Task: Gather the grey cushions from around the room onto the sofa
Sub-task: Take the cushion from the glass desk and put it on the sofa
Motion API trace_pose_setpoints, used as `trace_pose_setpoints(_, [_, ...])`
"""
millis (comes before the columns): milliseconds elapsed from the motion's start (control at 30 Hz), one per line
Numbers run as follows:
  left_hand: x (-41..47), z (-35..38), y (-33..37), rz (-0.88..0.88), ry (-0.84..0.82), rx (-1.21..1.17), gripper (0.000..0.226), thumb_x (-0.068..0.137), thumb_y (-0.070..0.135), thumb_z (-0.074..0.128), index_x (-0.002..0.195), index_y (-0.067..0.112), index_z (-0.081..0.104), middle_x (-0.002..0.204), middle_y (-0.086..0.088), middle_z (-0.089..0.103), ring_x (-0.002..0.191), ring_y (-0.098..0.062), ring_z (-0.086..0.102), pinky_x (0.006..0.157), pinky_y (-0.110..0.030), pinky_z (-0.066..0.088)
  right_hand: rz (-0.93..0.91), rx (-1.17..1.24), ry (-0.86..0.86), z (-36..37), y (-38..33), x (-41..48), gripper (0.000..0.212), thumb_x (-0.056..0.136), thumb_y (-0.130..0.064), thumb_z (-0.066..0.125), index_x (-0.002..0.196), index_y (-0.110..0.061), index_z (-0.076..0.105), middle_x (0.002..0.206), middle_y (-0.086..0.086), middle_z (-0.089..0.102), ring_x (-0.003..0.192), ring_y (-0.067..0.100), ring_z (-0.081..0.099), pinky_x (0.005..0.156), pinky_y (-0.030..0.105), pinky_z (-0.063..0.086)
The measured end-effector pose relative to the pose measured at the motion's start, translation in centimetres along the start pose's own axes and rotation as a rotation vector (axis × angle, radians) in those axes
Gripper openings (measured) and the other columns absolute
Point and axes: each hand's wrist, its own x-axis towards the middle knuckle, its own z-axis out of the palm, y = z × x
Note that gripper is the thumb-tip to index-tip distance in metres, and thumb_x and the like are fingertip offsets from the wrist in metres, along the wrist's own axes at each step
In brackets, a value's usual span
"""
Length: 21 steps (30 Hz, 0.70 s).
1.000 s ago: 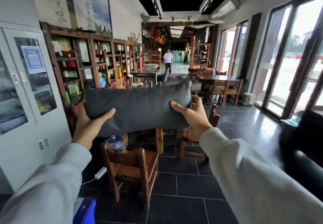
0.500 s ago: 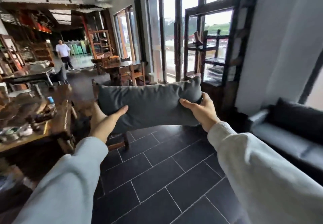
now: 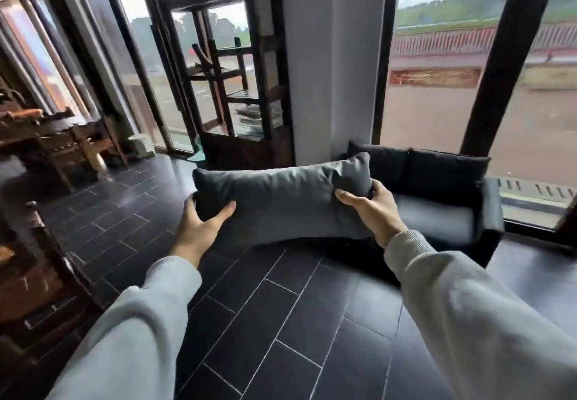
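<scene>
I hold a long grey cushion (image 3: 281, 199) out in front of me at chest height, lying crosswise. My left hand (image 3: 199, 227) grips its left end and my right hand (image 3: 371, 212) grips its right end. Just beyond the cushion stands a dark sofa (image 3: 487, 212) by the window, with a grey seat and dark back cushions (image 3: 443, 177). The held cushion covers the sofa's left part.
A white pillar (image 3: 315, 65) rises behind the sofa's left end, with a dark wooden shelf unit (image 3: 237, 71) left of it. Wooden tables and chairs (image 3: 59, 140) stand at the far left. Dark tiled floor (image 3: 274, 321) lies between me and the sofa.
My view has swung right, from the long room with the bookshelves round to the window corner. The sofa now sits straight ahead and closer. Both hands have kept their hold on the cushion.
</scene>
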Motion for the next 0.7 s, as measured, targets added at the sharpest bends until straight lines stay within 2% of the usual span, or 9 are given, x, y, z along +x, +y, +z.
trace_pose_setpoints(100, [3.1, 6.1, 0.3, 0.011, -0.098, -0.001, 0.111, 0.054, 0.071, 0.084, 0.149, 0.033, 0.042, 0.138, 0.005, 0.061, 0.126, -0.022, 0.06, 0.111, -0.045, 0.049, 0.043, -0.016, 0.092, -3.4, 2.6, 2.8, 0.063, 0.053, -0.056, 0.09, 0.106, -0.027, 0.072, 0.1, -0.01, 0.079, 0.097, 0.012, 0.074, 0.094, 0.043, 0.06])
trace_pose_setpoints(233, [7.5, 13.6, 0.3, 0.052, -0.179, 0.001, 0.107, 0.052, 0.071, 0.082, 0.147, 0.037, 0.046, 0.13, 0.011, 0.062, 0.12, -0.014, 0.059, 0.106, -0.034, 0.047, 0.093, -0.048, 0.187, -6.7, 5.3, 7.5, 0.063, 0.051, -0.058, 0.09, 0.103, -0.028, 0.072, 0.1, -0.009, 0.079, 0.099, 0.015, 0.074, 0.095, 0.045, 0.059])
trace_pose_setpoints(367, [13.7, 20.1, 0.2, 0.076, -0.271, -0.008, 0.097, 0.062, 0.063, 0.086, 0.146, 0.033, 0.048, 0.134, 0.005, 0.065, 0.125, -0.018, 0.061, 0.111, -0.042, 0.048, 0.112, -0.052, 0.264, -8.0, 6.5, 13.6, 0.067, 0.048, -0.057, 0.09, 0.105, -0.027, 0.071, 0.099, -0.009, 0.079, 0.098, 0.015, 0.075, 0.093, 0.042, 0.061])
trace_pose_setpoints(467, [19.0, 24.4, 0.9, 0.085, -0.304, -0.005, 0.093, 0.068, 0.057, 0.089, 0.148, 0.033, 0.048, 0.135, 0.004, 0.065, 0.126, -0.02, 0.06, 0.112, -0.043, 0.048, 0.116, -0.073, 0.304, -8.1, 6.5, 18.4, 0.065, 0.051, -0.057, 0.089, 0.107, -0.029, 0.071, 0.104, -0.009, 0.079, 0.102, 0.017, 0.074, 0.097, 0.044, 0.059])
trace_pose_setpoints(700, [29.8, 32.6, 3.0, 0.1, -0.396, -0.001, 0.099, 0.064, 0.063, 0.088, 0.15, 0.035, 0.046, 0.14, 0.006, 0.063, 0.13, -0.019, 0.058, 0.113, -0.043, 0.046, 0.118, -0.064, 0.377, -8.2, 6.6, 28.4, 0.073, 0.051, -0.056, 0.09, 0.115, -0.027, 0.071, 0.108, -0.006, 0.078, 0.104, 0.018, 0.074, 0.098, 0.045, 0.059])
